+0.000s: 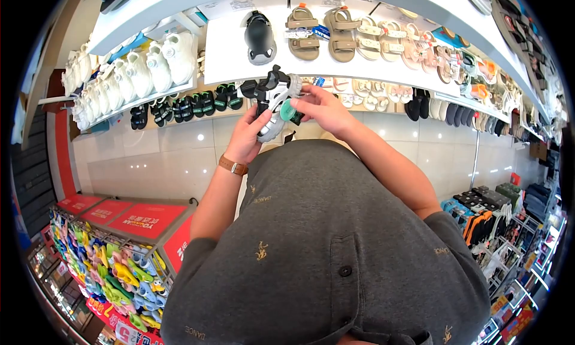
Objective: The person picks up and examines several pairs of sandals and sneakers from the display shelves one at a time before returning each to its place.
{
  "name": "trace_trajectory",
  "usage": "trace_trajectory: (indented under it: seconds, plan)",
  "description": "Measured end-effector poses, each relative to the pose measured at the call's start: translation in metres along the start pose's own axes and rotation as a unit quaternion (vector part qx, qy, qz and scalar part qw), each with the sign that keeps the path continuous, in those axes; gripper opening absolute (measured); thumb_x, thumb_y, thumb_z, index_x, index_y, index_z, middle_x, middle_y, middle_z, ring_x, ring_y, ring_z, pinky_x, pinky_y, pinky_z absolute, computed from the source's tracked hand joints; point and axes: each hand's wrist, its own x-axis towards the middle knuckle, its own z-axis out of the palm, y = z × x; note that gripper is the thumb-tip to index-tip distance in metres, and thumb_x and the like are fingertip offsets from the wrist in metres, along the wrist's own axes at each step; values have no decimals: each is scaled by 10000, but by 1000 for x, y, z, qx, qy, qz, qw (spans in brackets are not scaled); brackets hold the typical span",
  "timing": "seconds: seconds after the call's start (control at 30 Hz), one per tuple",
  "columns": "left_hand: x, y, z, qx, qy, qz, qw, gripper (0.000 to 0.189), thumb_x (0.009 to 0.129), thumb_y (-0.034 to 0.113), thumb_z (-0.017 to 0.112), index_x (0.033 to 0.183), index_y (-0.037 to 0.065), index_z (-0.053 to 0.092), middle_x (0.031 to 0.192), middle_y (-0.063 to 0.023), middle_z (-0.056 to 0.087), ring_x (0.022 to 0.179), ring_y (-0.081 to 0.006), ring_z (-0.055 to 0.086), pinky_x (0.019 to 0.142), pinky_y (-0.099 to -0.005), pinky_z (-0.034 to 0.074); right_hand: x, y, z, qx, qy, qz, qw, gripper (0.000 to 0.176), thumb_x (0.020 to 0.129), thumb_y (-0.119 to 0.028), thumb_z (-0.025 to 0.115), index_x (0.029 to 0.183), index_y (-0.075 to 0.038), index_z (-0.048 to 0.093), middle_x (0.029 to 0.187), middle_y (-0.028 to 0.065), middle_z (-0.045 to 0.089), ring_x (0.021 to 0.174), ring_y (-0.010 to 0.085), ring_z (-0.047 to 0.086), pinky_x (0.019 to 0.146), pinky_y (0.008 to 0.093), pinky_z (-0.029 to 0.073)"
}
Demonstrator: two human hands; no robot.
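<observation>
Sandal (pixel 277 97) sits between left hand (pixel 244 135), gripping it, and right hand (pixel 326 110), pinching a green disc (pixel 287 111).

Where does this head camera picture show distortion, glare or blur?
Head view: the white upper shelf bows into an arc and the corners go black; head view: bright glare spots dot the glossy pale floor tiles; head view: a blurred patch covers part of the displayed black-and-grey shoe, while the held black-and-white sandal looks sharper.
</observation>
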Motion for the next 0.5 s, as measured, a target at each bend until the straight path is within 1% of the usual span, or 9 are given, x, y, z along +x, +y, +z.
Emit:
trace_trajectory:
  seconds: [0.03, 0.07, 0.17, 0.2, 0.3, 0.33, 0.43, 0.47, 0.5]
  plan:
    - [1, -2, 0, 2, 8, 1, 1000, 479, 997, 218, 693, 1406, 28, 533, 1306, -48, 625, 1156, -140, 603, 983, -300, 483, -1, -1, 0, -30, -19, 16, 999, 665, 906, -378, 775, 1361, 45, 535, 1130, 137, 695, 924, 167, 664, 759, 317, 563]
    - [2, -3, 0, 3, 16, 3, 1000, 479, 997, 227, 693, 1403, 30, 534, 1307, -46, 624, 1154, -140, 603, 982, -300, 483, -3, -1, 3, -61, 12, 32, 998, 553, 896, -335, 783, 1272, 31, 609, 1025, 107, 723, 864, 148, 668, 729, 296, 545]
    - [8, -10, -4, 26, 38, 26, 999, 508, 981, 241, 717, 1402, 25, 532, 1289, -44, 632, 1133, -138, 607, 972, -300, 486, -4, 4, -1, -123, -6, 40, 992, 439, 880, -287, 792, 1169, 20, 669, 929, 78, 734, 786, 127, 663, 694, 279, 526]
    - [9, -10, -3, 36, 45, 36, 998, 523, 972, 244, 729, 1402, 22, 530, 1280, -44, 636, 1124, -137, 610, 968, -300, 488, -4, 3, -2, -127, 2, 23, 992, 334, 876, -240, 787, 1080, 10, 703, 849, 58, 732, 752, 111, 659, 681, 270, 515]
    - [6, -10, 2, 169, 105, 73, 977, 568, 928, 237, 782, 1389, 10, 539, 1248, -55, 652, 1103, -135, 618, 945, -296, 505, -8, -5, -2, -118, -14, -11, 993, 264, 946, -175, 726, 1157, -24, 677, 865, 7, 713, 723, 65, 611, 663, 229, 488]
    - [4, -9, 6, 195, 121, 81, 970, 586, 888, 209, 821, 1367, 1, 554, 1202, -63, 670, 1066, -133, 636, 911, -293, 524, -14, -22, 1, -162, -31, -18, 986, 278, 974, -168, 690, 1213, -28, 671, 951, 33, 731, 807, 73, 633, 706, 236, 501]
    - [8, -17, -8, 319, 79, 66, 942, 578, 884, 190, 822, 1361, -6, 559, 1187, -69, 675, 1047, -130, 644, 904, -292, 532, -36, -59, 17, -47, -156, -94, 982, 291, 998, -166, 655, 1253, -24, 665, 1056, 55, 733, 896, 88, 635, 751, 257, 513]
    - [7, -18, -7, 282, 58, 49, 956, 598, 879, 197, 829, 1365, -13, 552, 1172, -69, 680, 1021, -127, 646, 901, -295, 532, -40, -69, 20, -49, -177, -89, 979, 315, 1019, -149, 616, 1309, -31, 639, 1119, 66, 725, 955, 98, 627, 789, 275, 520]
    - [8, -18, -6, 275, 46, 54, 959, 602, 878, 202, 830, 1367, -13, 551, 1177, -69, 678, 1026, -126, 643, 904, -294, 530, -38, -68, 20, -76, -141, -115, 980, 317, 1020, -145, 612, 1315, -31, 632, 1117, 67, 725, 951, 101, 630, 799, 277, 522]
